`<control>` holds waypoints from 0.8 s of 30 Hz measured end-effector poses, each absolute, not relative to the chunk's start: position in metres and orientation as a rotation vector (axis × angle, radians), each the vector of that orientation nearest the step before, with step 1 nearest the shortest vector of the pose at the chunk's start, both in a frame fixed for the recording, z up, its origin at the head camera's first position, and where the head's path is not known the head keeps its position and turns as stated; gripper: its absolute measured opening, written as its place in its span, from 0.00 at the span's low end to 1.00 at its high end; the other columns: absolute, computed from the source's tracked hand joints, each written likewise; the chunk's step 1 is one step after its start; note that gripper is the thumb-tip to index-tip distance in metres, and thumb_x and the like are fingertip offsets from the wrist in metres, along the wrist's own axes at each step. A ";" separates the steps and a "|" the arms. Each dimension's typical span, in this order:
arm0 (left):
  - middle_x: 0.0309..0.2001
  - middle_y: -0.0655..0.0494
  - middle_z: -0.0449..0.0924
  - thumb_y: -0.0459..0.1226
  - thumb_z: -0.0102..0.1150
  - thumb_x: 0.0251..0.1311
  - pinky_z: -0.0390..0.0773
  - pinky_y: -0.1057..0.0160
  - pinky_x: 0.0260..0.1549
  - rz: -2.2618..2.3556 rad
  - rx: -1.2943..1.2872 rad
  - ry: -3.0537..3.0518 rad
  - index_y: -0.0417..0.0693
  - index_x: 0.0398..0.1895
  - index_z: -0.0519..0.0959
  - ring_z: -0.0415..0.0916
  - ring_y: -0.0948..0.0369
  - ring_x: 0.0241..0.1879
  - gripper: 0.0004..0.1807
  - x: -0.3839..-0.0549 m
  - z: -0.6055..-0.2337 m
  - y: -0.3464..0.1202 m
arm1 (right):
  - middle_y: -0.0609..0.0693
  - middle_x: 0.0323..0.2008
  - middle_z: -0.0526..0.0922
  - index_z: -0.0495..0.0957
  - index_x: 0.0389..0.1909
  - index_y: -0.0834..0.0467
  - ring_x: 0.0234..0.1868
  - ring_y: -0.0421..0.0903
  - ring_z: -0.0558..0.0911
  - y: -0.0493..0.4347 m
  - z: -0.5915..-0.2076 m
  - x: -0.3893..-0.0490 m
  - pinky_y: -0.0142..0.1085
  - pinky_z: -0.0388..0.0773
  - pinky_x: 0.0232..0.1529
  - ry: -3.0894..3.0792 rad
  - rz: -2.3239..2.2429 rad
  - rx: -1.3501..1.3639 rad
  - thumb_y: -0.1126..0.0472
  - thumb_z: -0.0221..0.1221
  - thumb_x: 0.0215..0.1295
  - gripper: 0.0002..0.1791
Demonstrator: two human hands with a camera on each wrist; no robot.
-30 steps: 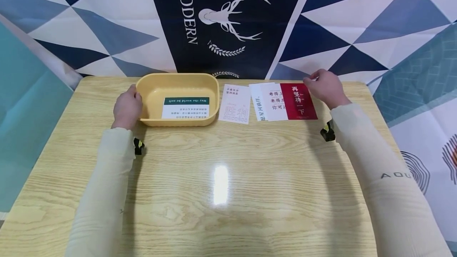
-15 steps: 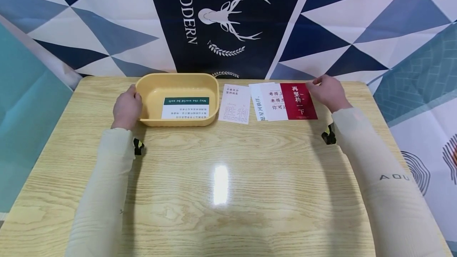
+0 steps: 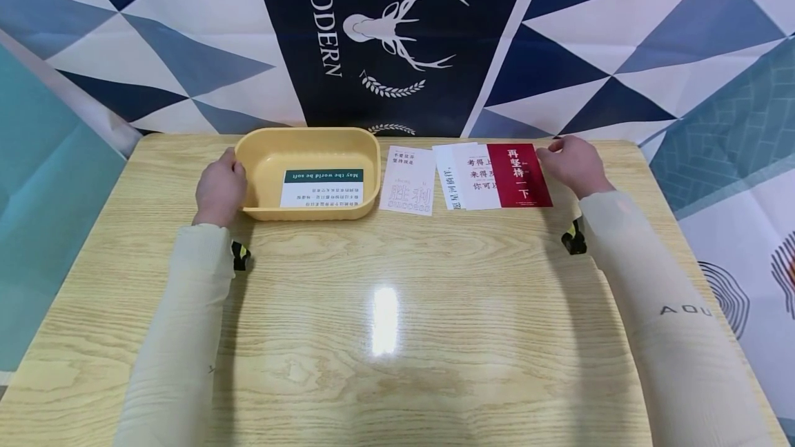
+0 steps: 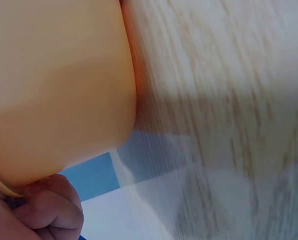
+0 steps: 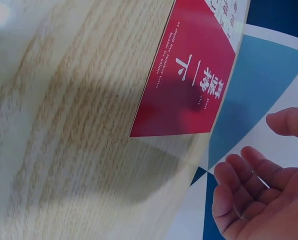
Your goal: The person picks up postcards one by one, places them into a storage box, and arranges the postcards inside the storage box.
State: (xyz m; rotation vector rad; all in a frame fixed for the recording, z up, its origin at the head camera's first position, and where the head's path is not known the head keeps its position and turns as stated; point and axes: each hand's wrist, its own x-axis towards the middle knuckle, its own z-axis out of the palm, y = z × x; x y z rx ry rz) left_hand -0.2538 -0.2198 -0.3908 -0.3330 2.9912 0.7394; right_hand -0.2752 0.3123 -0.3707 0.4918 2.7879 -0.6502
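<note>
My left hand (image 3: 220,188) grips the left rim of a yellow plastic basin (image 3: 310,214); the left wrist view shows curled fingers (image 4: 56,205) at the rim, under the basin's outer wall (image 4: 64,75). Inside the basin lies a green-and-white card (image 3: 321,188). My right hand (image 3: 574,163) hovers by the upper right corner of a red card (image 3: 520,188). In the right wrist view its fingers (image 5: 233,172) are loosely bent and apart from the red card (image 5: 188,90), with nothing between them. The red card overlaps a white card (image 3: 475,192), which covers part of another white card (image 3: 450,185).
A pale pink card (image 3: 408,181) lies between the basin and the overlapping cards. All stand along the back edge of the wooden table (image 3: 397,261), against a patterned cloth (image 3: 391,33) with a deer head. A black wrist strap piece (image 3: 574,236) hangs below the right sleeve.
My right hand has drawn back slightly, to the right and down, from the red card's corner. The left hand, basin and cards stay in place.
</note>
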 end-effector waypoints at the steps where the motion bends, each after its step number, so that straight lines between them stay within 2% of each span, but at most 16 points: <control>1: 0.57 0.28 0.68 0.38 0.28 0.71 0.70 0.42 0.45 0.739 -0.334 2.993 0.39 0.72 0.52 0.71 0.38 0.49 0.27 -0.254 -0.391 -0.220 | 0.66 0.55 0.68 0.63 0.61 0.67 0.50 0.60 0.65 0.312 -0.371 -0.275 0.48 0.71 0.46 2.785 -0.652 0.488 0.42 0.42 0.67 0.35; 9: 0.54 0.28 0.71 0.38 0.28 0.71 0.71 0.43 0.43 0.752 -0.317 3.005 0.38 0.71 0.54 0.72 0.40 0.45 0.27 -0.254 -0.392 -0.220 | 0.67 0.54 0.69 0.65 0.57 0.69 0.49 0.60 0.66 0.314 -0.377 -0.274 0.49 0.71 0.46 2.783 -0.631 0.465 0.42 0.42 0.67 0.34; 15: 0.55 0.29 0.70 0.38 0.27 0.71 0.70 0.42 0.46 0.760 -0.320 2.987 0.39 0.71 0.53 0.71 0.39 0.48 0.27 -0.257 -0.393 -0.221 | 0.67 0.54 0.69 0.66 0.57 0.70 0.49 0.60 0.67 0.314 -0.382 -0.274 0.52 0.70 0.50 2.771 -0.657 0.456 0.43 0.45 0.67 0.34; 24: 0.50 0.30 0.72 0.37 0.28 0.71 0.71 0.43 0.42 0.741 -0.325 3.007 0.38 0.66 0.60 0.72 0.40 0.44 0.24 -0.256 -0.393 -0.221 | 0.68 0.54 0.68 0.65 0.58 0.70 0.51 0.61 0.66 0.313 -0.388 -0.275 0.53 0.70 0.54 2.741 -0.651 0.486 0.42 0.46 0.67 0.35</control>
